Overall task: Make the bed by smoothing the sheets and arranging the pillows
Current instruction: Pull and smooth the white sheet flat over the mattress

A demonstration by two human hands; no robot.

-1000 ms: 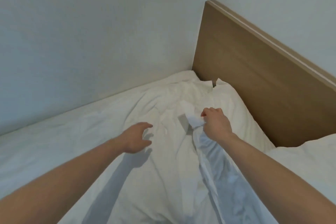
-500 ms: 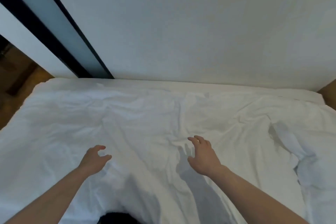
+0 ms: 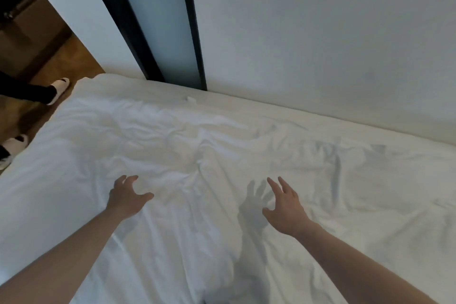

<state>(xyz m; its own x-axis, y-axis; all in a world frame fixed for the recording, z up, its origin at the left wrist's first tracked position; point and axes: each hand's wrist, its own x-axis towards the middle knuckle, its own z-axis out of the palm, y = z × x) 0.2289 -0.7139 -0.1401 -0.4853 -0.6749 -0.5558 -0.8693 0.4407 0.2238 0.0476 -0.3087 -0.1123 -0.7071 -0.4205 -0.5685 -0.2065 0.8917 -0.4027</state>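
Note:
A wrinkled white sheet [image 3: 222, 145] covers the bed from the near edge to the far wall. My left hand [image 3: 127, 196] hovers just over the sheet left of the middle, fingers loosely curved and holding nothing. My right hand [image 3: 283, 205] hangs over the sheet to the right, fingers spread and mostly straight, casting a shadow on the cloth to its left. Neither hand grips the fabric. No pillow is in view.
A plain white wall [image 3: 320, 32] runs along the bed's far side, with a dark-framed glass panel [image 3: 158, 20] at its left. At the foot of the bed, another person's legs in dark trousers and white shoes [image 3: 58, 87] stand on the wooden floor [image 3: 56, 61].
My view has swung left from the headboard and pillow to the bed's middle and foot. My right hand has let go of the sheet edge. Both hands now hover spread over the sheet.

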